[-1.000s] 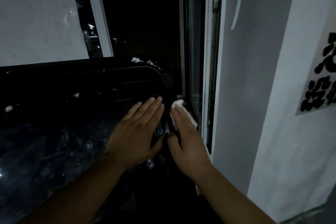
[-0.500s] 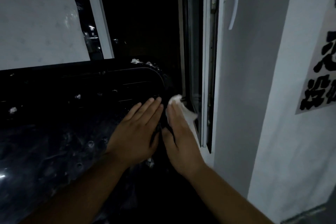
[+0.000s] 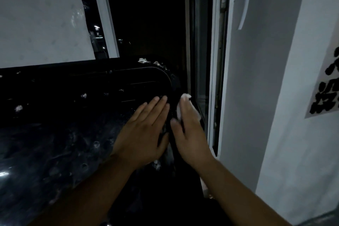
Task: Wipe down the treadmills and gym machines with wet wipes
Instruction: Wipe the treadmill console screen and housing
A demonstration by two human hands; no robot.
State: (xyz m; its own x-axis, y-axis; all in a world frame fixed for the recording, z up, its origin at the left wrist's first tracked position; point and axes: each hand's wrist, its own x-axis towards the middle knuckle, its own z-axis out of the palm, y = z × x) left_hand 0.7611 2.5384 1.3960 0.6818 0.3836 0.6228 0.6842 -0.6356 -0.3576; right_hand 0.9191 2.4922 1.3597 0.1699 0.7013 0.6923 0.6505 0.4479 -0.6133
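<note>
The wet wipe (image 3: 185, 97) is a white, crumpled sheet lying against the right-hand edge of the black machine housing (image 3: 55, 143), just beside the window frame (image 3: 216, 60). Only its upper tip and a strip along its right side are visible; the remainder is covered.

The right hand (image 3: 190, 134) lies flat over the wipe with straight fingers and presses it to the housing edge (no finger curls round the wipe). The thumb stands apart on the left of the palm. The left hand (image 3: 145, 134) rests flat on the top of the housing, fingers extended and close together, grasping nothing. The two hands are just beside each other, separated by a narrow dark gap.

The housing surface is glossy and mottled. Small white scraps (image 3: 143, 60) lie at its far edge, and others lie on its left part. Behind it stand a pale frosted panel (image 3: 40, 16) and a white mullion (image 3: 104, 14). Right of the frame, a white handle (image 3: 243, 5) points downward on the grey sash. On the white wall (image 3: 293, 134), a sign (image 3: 326, 88) carries black characters.
</note>
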